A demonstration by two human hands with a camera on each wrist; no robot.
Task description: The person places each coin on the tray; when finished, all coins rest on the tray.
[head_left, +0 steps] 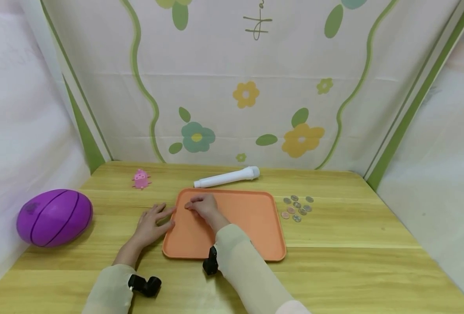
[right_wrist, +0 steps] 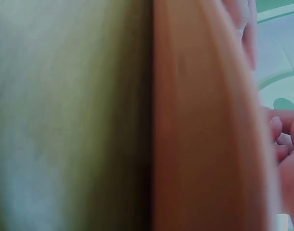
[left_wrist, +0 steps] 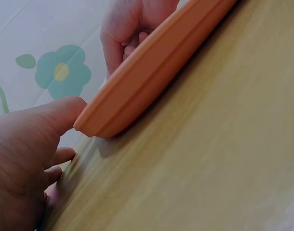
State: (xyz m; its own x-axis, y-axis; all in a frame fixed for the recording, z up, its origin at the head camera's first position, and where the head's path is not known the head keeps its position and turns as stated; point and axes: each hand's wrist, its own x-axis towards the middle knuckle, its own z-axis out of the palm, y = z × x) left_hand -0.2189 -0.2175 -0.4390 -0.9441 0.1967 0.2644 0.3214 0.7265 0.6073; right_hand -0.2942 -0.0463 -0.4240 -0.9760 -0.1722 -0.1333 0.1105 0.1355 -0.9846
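An orange tray lies on the wooden table. My left hand rests at its left side, fingers spread and fairly straight. In the left wrist view, a digit of the left hand touches the tray's rim. Over the upper left of the tray, my right hand has curled fingers, with thumb and forefinger pinched on what looks like a small coin. The right wrist view shows the right hand partly behind the tray's wall; the coin is hidden there.
Several loose coins lie on the table right of the tray. A white toy microphone lies behind it. A pink piggy-like figure is at the back left, and a purple ball sits at the left edge. Flowered cloth walls the table.
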